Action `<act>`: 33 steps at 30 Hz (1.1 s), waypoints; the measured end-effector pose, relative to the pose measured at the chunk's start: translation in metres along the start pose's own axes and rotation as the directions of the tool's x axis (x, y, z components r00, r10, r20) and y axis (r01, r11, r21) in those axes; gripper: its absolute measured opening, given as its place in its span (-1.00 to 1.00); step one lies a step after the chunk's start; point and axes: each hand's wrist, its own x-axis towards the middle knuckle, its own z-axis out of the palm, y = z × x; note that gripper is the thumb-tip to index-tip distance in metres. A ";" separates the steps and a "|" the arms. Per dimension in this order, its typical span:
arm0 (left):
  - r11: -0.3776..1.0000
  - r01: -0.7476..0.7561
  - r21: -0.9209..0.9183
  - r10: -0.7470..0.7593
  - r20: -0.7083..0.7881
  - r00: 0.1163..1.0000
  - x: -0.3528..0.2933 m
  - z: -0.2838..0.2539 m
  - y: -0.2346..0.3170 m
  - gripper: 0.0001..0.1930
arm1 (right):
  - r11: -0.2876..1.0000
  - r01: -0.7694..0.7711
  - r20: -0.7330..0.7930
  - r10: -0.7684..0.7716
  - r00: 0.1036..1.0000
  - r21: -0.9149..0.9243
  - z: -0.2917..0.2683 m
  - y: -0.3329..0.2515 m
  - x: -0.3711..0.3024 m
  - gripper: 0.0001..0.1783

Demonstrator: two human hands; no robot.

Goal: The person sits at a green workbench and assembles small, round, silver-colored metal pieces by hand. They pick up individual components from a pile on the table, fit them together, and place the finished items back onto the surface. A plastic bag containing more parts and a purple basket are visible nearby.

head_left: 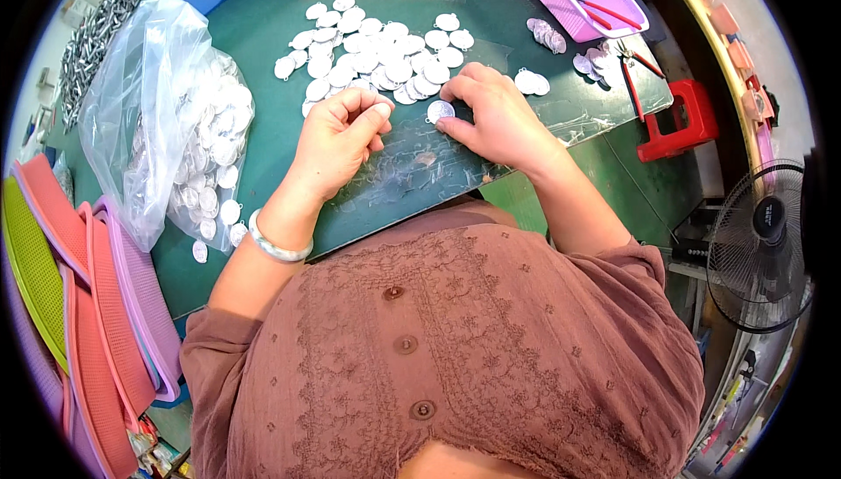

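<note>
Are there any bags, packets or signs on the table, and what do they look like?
Clear plastic bag: on the green table, to the left of the left hand; crumpled, see-through, holding white oval discs.
No signs or screens can be made out.

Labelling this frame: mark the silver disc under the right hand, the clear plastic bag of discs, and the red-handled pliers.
Small round silver metal disc (pixel 440 110), head view: its face, at the right hand's fingertips.
Clear plastic bag of discs (pixel 149 85), head view: upper crumpled film.
Red-handled pliers (pixel 632 85), head view: left handle, midway.
</note>
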 end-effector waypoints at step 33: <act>0.955 0.060 -0.289 -0.042 0.067 0.997 0.000 0.000 -0.002 -0.89 | 0.999 0.015 -0.085 -0.012 0.996 0.045 0.007 0.004 0.013 -0.77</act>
